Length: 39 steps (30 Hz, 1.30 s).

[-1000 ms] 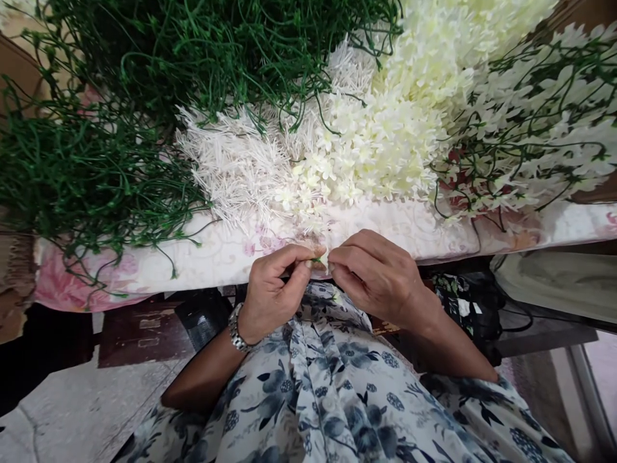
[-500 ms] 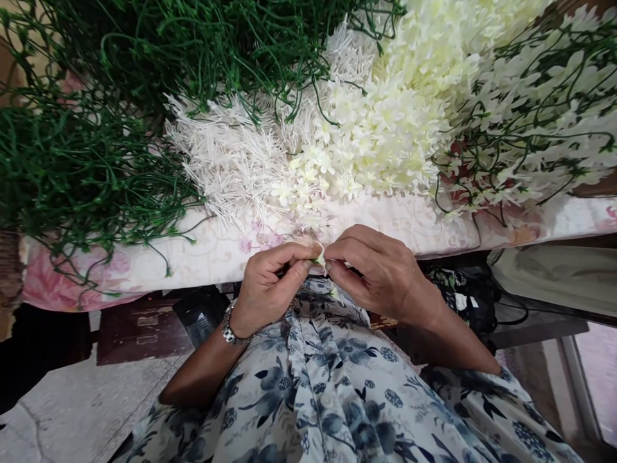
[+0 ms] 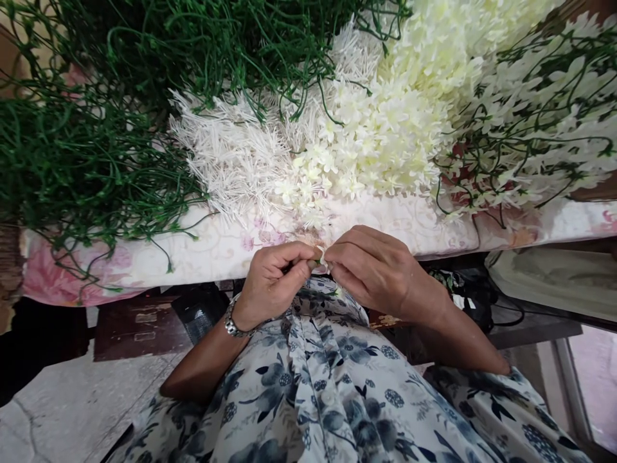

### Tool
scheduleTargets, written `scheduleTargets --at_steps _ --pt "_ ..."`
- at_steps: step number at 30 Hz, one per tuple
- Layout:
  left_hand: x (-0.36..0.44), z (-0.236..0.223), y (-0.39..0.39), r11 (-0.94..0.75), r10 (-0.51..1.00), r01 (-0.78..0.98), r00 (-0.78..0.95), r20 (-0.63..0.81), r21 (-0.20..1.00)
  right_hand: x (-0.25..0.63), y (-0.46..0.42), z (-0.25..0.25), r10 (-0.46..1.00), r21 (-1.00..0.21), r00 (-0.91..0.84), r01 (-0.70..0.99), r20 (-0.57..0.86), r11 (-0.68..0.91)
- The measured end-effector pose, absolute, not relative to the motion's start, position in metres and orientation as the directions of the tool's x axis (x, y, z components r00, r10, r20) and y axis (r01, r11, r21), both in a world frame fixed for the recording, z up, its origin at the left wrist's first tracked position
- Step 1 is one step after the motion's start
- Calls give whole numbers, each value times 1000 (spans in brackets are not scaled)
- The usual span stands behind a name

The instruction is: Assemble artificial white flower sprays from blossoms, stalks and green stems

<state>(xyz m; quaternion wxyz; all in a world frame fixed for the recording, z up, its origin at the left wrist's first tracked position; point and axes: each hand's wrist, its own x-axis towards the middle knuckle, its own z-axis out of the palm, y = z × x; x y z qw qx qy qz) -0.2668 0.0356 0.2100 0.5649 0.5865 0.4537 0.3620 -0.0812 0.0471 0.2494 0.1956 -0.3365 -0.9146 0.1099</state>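
My left hand [image 3: 272, 280], a metal watch on its wrist, pinches a green artificial flower stem [image 3: 317, 259] between thumb and forefinger; only its tip shows. Against it, my right hand [image 3: 385, 270] is closed in a pinch on a small white artificial flower [image 3: 324, 258], mostly hidden by the fingers. The two sets of fingertips nearly meet in front of my patterned shirt, by the table's near edge. Beyond them lie loose pale-yellow blossoms [image 3: 371, 141] and a heap of thin white sticks [image 3: 236, 157].
Green plastic stems [image 3: 96, 167] are piled at the left and back, some hanging over the edge. White flowers on green stems [image 3: 544, 128] lie at the right. A floral cloth [image 3: 193, 251] covers the table. A dark red box-like object [image 3: 139, 328] is below it.
My fingertips have drawn slightly closer together at the stem and flower. The view has shifted a little; the piles look the same.
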Motion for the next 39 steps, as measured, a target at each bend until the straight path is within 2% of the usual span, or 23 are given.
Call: scheduleTargets --at_steps 7,28,39 --pt "-266 209 36 2 946 166 319 -56 986 -84 48 243 703 -421 -641 571 307 705" --pt "-264 213 40 -93 938 221 346 11 971 -87 46 236 714 -430 -637 579 291 693" --pt "-262 210 41 -166 939 239 334 80 957 -90 45 229 733 -452 -596 582 328 676"
